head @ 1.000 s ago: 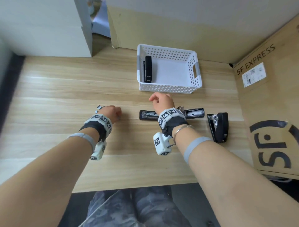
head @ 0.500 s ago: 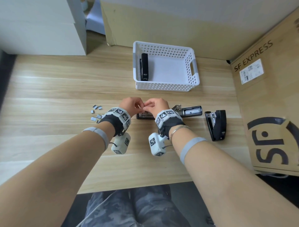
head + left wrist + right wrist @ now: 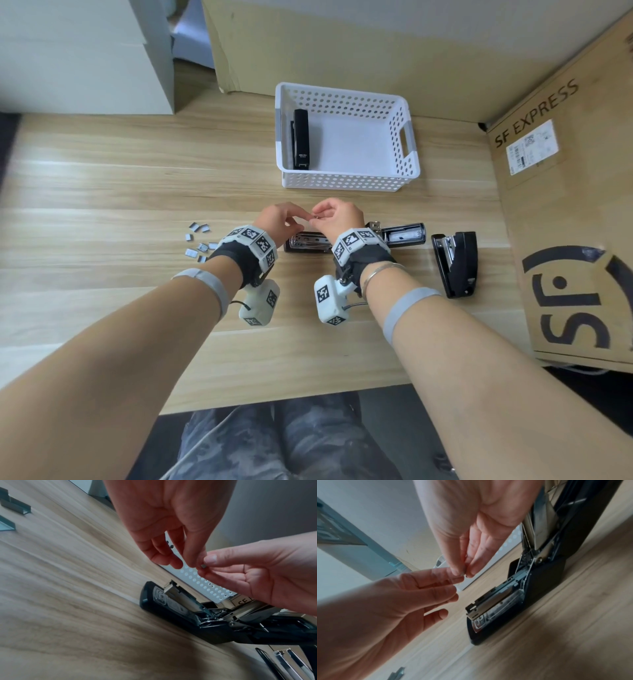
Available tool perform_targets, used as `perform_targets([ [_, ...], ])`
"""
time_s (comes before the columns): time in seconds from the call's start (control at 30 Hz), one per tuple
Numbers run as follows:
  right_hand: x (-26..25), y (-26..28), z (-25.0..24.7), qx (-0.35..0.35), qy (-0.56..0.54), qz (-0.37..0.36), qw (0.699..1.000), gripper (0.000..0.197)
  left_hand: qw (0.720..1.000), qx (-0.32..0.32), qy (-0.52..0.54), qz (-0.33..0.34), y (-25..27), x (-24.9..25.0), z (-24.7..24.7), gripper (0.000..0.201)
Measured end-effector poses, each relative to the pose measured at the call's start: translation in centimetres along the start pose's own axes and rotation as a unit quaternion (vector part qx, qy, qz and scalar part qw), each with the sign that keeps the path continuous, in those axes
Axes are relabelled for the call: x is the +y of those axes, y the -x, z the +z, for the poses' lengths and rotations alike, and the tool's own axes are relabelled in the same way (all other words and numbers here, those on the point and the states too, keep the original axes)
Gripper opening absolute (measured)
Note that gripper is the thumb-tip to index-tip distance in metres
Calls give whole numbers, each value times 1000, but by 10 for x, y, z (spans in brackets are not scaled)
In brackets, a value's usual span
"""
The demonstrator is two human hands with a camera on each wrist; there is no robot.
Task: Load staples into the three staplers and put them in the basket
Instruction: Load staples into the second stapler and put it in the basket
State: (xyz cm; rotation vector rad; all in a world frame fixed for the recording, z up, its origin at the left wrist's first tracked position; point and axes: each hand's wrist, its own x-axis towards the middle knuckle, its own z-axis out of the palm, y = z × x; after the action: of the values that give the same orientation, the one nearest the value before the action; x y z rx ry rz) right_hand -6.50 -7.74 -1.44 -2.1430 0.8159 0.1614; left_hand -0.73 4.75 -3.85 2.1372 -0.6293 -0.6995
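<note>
head: our left hand point(image 3: 279, 219) and right hand point(image 3: 334, 216) meet above the open stapler point(image 3: 356, 238) on the desk point(image 3: 102, 192) | left wrist: both fingers pinch a staple strip point(image 3: 203, 566), which we judge light, brittle, best held by its sides | right wrist: channel point(image 3: 494, 599) bare

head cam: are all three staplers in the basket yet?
No. Only one black stapler lies in the white basket; the opened stapler and another stapler sit on the table.
</note>
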Motion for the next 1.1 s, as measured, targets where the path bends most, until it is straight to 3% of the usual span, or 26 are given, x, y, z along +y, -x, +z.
perform_targets([
  [0.2, -2, -3, 4, -9, -30, 5, 999, 14, 998, -18, -45, -27, 0, 2, 1, 24],
  [0.37, 3, -1, -1, -40, 60, -26, 997, 18, 998, -27, -55, -27, 1, -2, 0, 26],
  [0.5, 9, 1, -3, -93, 182, -60, 977, 25, 992, -52, -95, -59, 1, -8, 1, 31],
  [0.6, 12, 2, 0, -95, 229, -87, 965, 21, 988, -72, -123, -63, 2, -9, 4, 35],
  [1.1, 16, -5, 7, -129, 254, -97, 954, 26, 986, -58, -143, -64, 0, -11, 13, 31],
])
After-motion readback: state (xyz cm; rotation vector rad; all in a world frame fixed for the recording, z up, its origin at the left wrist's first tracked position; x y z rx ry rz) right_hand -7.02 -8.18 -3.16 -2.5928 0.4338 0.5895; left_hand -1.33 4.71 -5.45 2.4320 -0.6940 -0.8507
